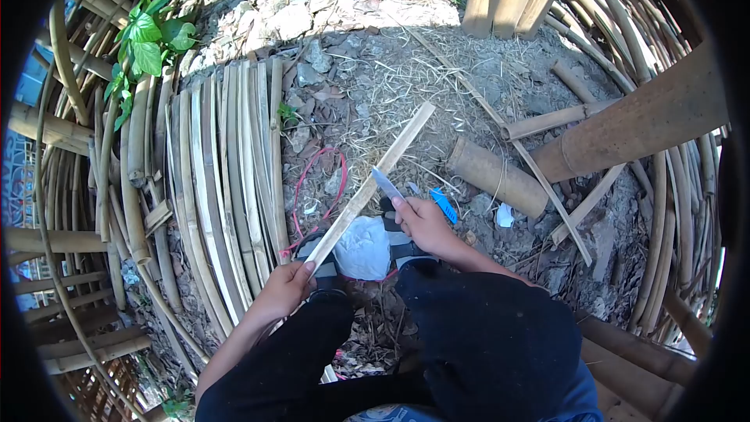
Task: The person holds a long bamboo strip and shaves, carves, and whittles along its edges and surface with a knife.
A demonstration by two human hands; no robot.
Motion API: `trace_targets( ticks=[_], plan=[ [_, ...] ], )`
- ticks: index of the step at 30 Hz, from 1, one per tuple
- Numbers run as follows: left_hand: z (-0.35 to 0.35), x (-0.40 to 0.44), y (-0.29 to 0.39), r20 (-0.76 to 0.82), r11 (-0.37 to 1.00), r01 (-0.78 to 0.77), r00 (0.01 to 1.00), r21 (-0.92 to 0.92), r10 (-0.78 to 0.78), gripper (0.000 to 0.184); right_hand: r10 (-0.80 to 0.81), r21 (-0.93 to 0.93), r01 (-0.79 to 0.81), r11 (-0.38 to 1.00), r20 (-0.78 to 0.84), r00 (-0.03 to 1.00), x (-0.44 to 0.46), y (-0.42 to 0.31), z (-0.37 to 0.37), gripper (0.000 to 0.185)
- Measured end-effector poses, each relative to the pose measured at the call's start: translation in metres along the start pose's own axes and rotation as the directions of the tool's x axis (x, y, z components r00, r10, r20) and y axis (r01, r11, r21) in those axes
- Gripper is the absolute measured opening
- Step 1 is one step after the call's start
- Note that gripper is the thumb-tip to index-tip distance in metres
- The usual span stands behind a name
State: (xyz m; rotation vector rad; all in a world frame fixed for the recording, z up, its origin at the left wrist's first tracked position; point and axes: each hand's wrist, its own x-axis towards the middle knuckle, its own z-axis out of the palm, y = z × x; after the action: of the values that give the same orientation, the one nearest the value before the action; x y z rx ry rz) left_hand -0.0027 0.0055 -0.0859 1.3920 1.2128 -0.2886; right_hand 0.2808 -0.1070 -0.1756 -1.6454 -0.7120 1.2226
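A long split bamboo strip (380, 168) slants up and away from my lap, pale side showing. Near its lower end my left hand (289, 287) is closed around it. In my right hand (426, 225) is a knife (386, 184), its blade pointing up and left and lying against or just over the strip's middle; I cannot tell if it touches. The knife's handle is hidden in the fist. Below the strip, a white crumpled sheet or bag (363, 248) lies between my feet. A blue packet (443, 205) is just beyond my right hand.
Several split bamboo strips (226, 180) lie side by side on the left. A pink cord loop (344, 172) rests on the ground. To the right are a cut bamboo section (498, 176) and a thick bamboo pole (633, 121). A leafy plant (147, 43) grows at upper left.
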Motion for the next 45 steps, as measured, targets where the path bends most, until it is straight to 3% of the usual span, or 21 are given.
trace_targets(
  ticks=[3,9,11,13,15,19,21,26,30,38,45],
  plan=[
    [-0.011,0.008,-0.017,-0.096,0.985,0.042,0.994,-0.165,-0.059,0.041,0.073,0.042,-0.072,0.997,-0.021,0.997,0.008,-0.004,0.005,0.046],
    [-0.007,0.003,-0.036,-0.127,0.984,0.138,0.98,-0.111,-0.152,0.043,0.144,0.023,-0.148,0.989,0.114,0.983,0.028,0.006,0.04,0.046],
    [-0.007,0.004,-0.04,-0.096,0.986,0.143,0.984,-0.081,-0.15,0.044,0.157,-0.131,-0.136,0.982,0.169,0.973,0.026,-0.002,0.056,0.046],
    [-0.007,-0.005,-0.032,-0.101,0.986,0.139,0.984,-0.096,-0.149,0.045,0.141,-0.14,-0.11,0.984,0.237,0.961,0.026,-0.007,0.065,0.046],
    [-0.007,-0.016,-0.025,-0.191,0.993,-0.053,0.979,0.102,0.072,0.045,0.066,-0.061,-0.05,0.997,0.288,0.955,0.028,-0.007,0.072,0.048],
    [-0.004,-0.035,0.0,-0.285,0.977,-0.053,0.952,0.206,0.111,0.044,0.1,0.123,-0.138,0.983,0.273,0.957,0.029,-0.028,0.065,0.049],
    [-0.002,-0.036,0.002,-0.327,0.967,-0.115,0.926,0.226,0.186,0.042,0.108,0.088,-0.137,0.987,0.277,0.955,0.022,-0.043,0.059,0.052],
    [-0.002,-0.037,0.008,-0.362,0.943,-0.117,0.903,0.313,0.232,0.042,0.116,0.11,-0.175,0.979,0.409,0.905,0.019,-0.051,0.046,0.056],
    [0.0,-0.035,0.006,-0.357,0.91,-0.183,0.877,0.372,0.322,0.04,0.055,0.105,-0.104,0.989,0.388,0.92,0.018,-0.043,0.046,0.056],
    [0.004,-0.033,0.011,-0.342,0.896,-0.2,0.874,0.397,0.347,0.041,-0.038,0.038,0.027,0.999,0.315,0.948,0.018,-0.037,0.043,0.058],
    [0.005,-0.039,0.015,-0.362,0.9,-0.192,0.867,0.392,0.342,0.042,0.018,0.105,-0.054,0.993,0.317,0.948,0.019,-0.04,0.032,0.057]
  ],
)
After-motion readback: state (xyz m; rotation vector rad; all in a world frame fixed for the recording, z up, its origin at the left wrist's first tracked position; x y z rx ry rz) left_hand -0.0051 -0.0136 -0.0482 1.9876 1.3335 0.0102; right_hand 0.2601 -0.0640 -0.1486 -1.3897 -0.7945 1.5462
